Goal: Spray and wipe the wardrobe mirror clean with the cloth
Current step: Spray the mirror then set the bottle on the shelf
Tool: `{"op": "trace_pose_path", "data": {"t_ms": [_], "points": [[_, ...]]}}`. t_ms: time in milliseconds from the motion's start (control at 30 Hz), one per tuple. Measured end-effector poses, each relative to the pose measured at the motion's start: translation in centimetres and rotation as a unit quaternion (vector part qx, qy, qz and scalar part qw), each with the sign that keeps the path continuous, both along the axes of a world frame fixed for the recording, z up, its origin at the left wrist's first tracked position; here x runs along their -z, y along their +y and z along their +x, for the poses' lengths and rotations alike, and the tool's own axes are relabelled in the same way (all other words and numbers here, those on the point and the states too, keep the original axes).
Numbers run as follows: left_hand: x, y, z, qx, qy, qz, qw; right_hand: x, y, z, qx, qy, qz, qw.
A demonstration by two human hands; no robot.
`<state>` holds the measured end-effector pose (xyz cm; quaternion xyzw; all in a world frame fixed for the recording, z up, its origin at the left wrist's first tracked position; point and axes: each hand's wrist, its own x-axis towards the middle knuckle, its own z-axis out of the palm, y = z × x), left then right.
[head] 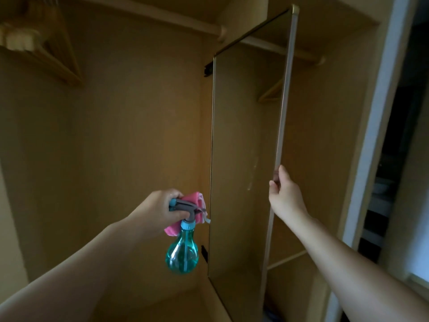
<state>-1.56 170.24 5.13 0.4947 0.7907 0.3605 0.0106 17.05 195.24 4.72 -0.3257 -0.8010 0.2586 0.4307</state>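
The wardrobe interior (116,135) is tan wood panelling under dim, warm light. A hanging rail (209,29) runs high above the left-hand fingers (170,194), with wooden hangers (58,56) up-left of them. A white door frame (376,135) stands right of the right-hand fingers (274,184).

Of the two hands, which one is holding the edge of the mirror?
The right hand grips the mirror by its outer edge. The left hand does not touch it: it holds the teal spray bottle together with the pink cloth.

Head view: I am looking forward into the wardrobe (116,135), wide-angle.
Nearness: I am viewing its mirror (243,159) from close by.
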Motion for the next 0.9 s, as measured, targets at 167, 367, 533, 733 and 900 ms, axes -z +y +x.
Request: {"op": "trace_pose_path", "data": {"t_ms": [167, 367, 533, 733, 900], "points": [[0.0, -0.2, 0.7, 0.028, 0.0, 0.006, 1.0, 0.3, -0.4, 1.4, 0.022, 0.0, 0.013, 1.0], [0.1, 0.1, 0.9, 0.062, -0.008, 0.011, 0.998, 0.6, 0.3, 2.8, 0.048, -0.004, 0.008, 0.999], [0.1, 0.5, 0.7, 0.073, 0.0, 0.005, 0.997, 0.5, 1.2, 3.7, 0.085, -0.003, 0.003, 0.996], [0.0, 1.6, 1.1, 0.084, 0.011, 0.005, 0.996, 0.0, 2.9, 4.8, 0.126, -0.014, -0.018, 0.992], [-0.3, 2.4, 2.0, 0.08, 0.018, 0.011, 0.997, -0.3, 5.2, 5.2, 0.117, -0.016, -0.028, 0.993]]}}
